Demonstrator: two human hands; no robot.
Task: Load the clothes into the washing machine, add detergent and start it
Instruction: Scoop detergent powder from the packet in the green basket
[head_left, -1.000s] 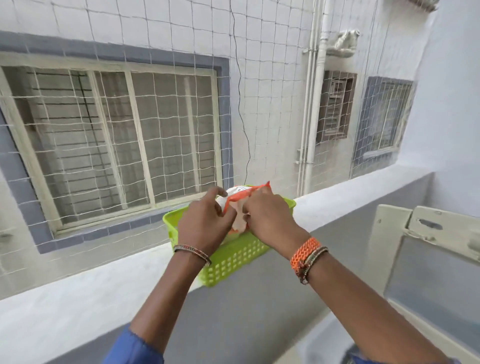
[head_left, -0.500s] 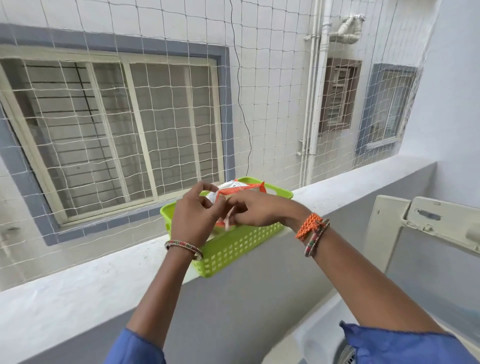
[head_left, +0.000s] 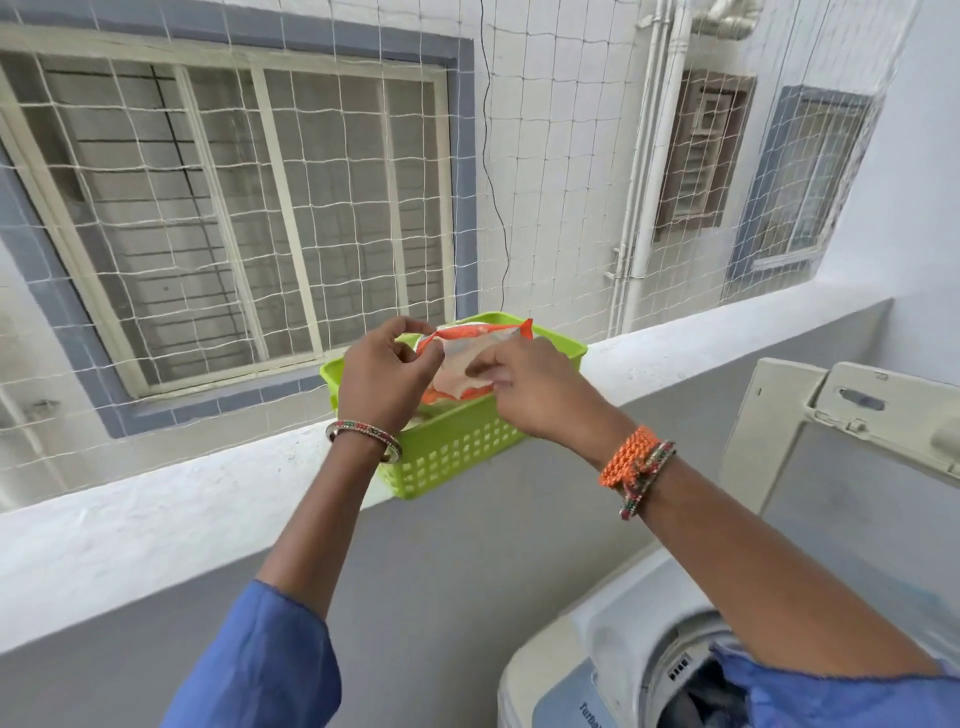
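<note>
An orange and white detergent packet (head_left: 470, 358) stands in a lime green plastic basket (head_left: 457, 452) on the white ledge. My left hand (head_left: 382, 376) pinches the packet's left top corner. My right hand (head_left: 524, 387) pinches its folded top flap from the right. At the bottom right is the top-loading washing machine (head_left: 613, 654), its lid (head_left: 852, 447) raised, with dark clothes (head_left: 698, 701) partly visible in the drum below my right sleeve.
The white parapet ledge (head_left: 156, 519) runs across the view, with a white safety net (head_left: 260, 208) above it. Beyond the net are a barred window, drain pipes (head_left: 649, 182) and a neighbouring wall. A grey wall lies below the ledge.
The view has tilted down, bringing the washer drum into sight. Both hands stay on the packet; my right hand has pulled its top flap down and open a little.
</note>
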